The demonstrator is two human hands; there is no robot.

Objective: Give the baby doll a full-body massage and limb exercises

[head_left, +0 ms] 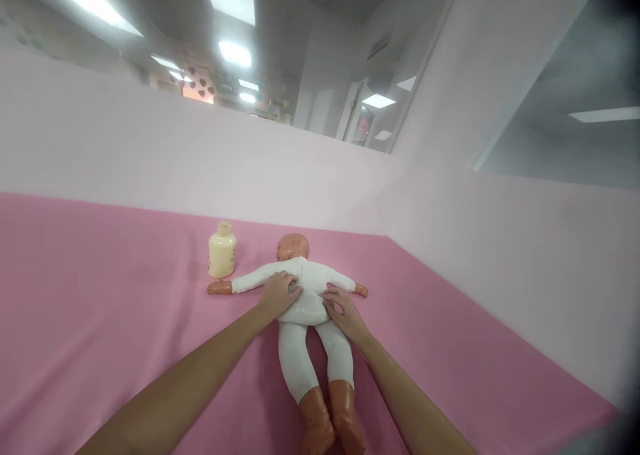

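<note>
A baby doll (309, 293) in a white suit lies on its back on the pink sheet (100, 295), head away from me, arms spread, bare feet toward me. My left hand (278, 294) rests flat on the doll's chest at its left side. My right hand (343, 311) touches the doll's waist on the other side, fingers curled against the white cloth. A pale yellow bottle (221, 250) stands upright just beyond the doll's outstretched arm, apart from both hands.
Low pale pink walls (500, 255) close in the pink surface at the back and on the right, meeting in a corner behind the doll's head. Beyond them are ceiling lights and a doorway.
</note>
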